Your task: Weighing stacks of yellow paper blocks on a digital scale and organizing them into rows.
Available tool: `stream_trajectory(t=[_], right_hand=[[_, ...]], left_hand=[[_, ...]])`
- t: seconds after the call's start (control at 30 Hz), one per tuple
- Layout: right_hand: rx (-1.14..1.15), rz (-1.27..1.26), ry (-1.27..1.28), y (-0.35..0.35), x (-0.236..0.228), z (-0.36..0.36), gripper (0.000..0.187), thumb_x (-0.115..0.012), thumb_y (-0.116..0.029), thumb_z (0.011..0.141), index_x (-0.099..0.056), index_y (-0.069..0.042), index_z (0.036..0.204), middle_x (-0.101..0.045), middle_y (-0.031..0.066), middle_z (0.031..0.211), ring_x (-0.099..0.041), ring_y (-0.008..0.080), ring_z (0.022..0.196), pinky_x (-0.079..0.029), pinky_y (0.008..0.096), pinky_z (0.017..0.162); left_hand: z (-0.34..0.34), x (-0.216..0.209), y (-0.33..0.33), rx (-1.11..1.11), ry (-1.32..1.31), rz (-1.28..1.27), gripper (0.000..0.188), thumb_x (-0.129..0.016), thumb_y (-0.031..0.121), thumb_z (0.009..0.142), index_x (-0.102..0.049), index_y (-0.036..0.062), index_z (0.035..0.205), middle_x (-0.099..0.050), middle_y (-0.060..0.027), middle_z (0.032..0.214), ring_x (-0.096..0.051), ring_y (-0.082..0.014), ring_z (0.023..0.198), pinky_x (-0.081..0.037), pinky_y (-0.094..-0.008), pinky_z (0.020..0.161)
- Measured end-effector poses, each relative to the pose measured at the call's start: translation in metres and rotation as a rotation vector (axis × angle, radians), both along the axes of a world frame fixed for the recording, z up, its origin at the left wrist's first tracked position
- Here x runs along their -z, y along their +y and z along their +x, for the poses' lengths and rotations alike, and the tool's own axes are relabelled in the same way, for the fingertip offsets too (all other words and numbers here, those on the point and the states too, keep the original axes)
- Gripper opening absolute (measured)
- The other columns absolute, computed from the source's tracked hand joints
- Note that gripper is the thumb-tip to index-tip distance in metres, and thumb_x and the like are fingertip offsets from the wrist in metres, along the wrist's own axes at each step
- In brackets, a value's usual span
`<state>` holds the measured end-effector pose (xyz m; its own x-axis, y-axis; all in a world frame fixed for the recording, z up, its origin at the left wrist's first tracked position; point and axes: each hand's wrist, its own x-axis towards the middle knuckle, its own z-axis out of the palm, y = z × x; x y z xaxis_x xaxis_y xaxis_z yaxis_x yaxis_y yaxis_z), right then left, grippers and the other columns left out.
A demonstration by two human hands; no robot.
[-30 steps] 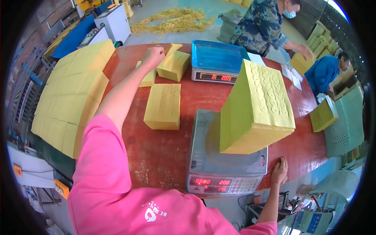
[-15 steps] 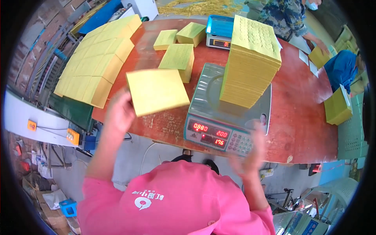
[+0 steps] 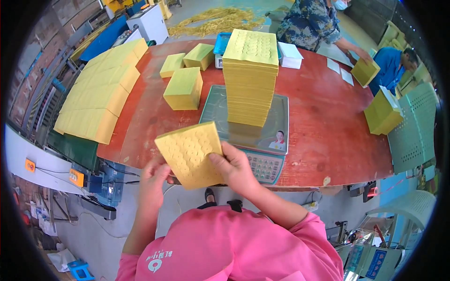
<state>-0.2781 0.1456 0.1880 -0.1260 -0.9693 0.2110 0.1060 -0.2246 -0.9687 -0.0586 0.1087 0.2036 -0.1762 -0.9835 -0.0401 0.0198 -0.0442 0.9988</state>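
In the head view both hands close on a small yellow paper wad held off the near table edge: the left hand props its 7 o'clock corner from beneath, and the right hand pinches its 4 o'clock edge, thumb on top. At the wad's 1 o'clock a tall stack stands on the scale, probably for weighing.

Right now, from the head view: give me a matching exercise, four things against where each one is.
Things:
1. thin yellow sheet bundle
2. tall yellow stack
3. left hand
4. white box

Places:
A. on the table beyond the scale
B. on the scale's platform
C. in both hands, at the table's near edge
D. under the bundle's left side

Pairs: 1-C, 2-B, 3-D, 4-A
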Motion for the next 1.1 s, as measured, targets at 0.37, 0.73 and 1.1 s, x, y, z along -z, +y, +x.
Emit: stream_trajectory(t=[0.37, 0.73, 1.1], right_hand=[[0.263, 0.036, 0.326, -0.046, -0.160, -0.099, 0.029, -0.064, -0.015, 0.092, -0.061, 0.005, 0.113, -0.065, 0.0043, 0.084, -0.055, 0.0071, 0.068, -0.048, 0.0254, 0.058], [0.601, 0.086, 0.523, -0.167, -0.151, -0.206, 0.046, -0.073, -0.018, 0.084, -0.059, 0.004, 0.123, -0.065, 0.0082, 0.082, -0.056, 0.0110, 0.054, -0.039, 0.0260, 0.042], [0.753, 0.057, 0.761, -0.167, -0.134, -0.194, 0.047, -0.075, -0.026, 0.077, -0.067, -0.003, 0.117, -0.071, 0.0140, 0.097, -0.070, 0.0227, 0.080, -0.054, 0.0339, 0.074]], left_hand=[[-0.101, -0.125, -0.118, 0.441, -0.029, -0.229, 0.028, -0.059, 0.034, 0.093, -0.062, 0.0076, 0.083, -0.059, 0.0017, 0.066, -0.052, -0.0072, 0.053, -0.036, -0.0231, 0.047], [-0.223, -0.130, -0.253, 0.577, -0.133, -0.038, 0.021, -0.066, 0.028, 0.087, -0.065, 0.0104, 0.074, -0.066, -0.0036, 0.069, -0.054, -0.0123, 0.054, -0.036, -0.0262, 0.047], [-0.217, -0.116, -0.256, 0.565, -0.008, -0.025, 0.016, -0.066, 0.023, 0.086, -0.063, 0.0098, 0.079, -0.066, -0.0039, 0.069, -0.058, -0.0126, 0.053, -0.039, -0.0262, 0.045]])
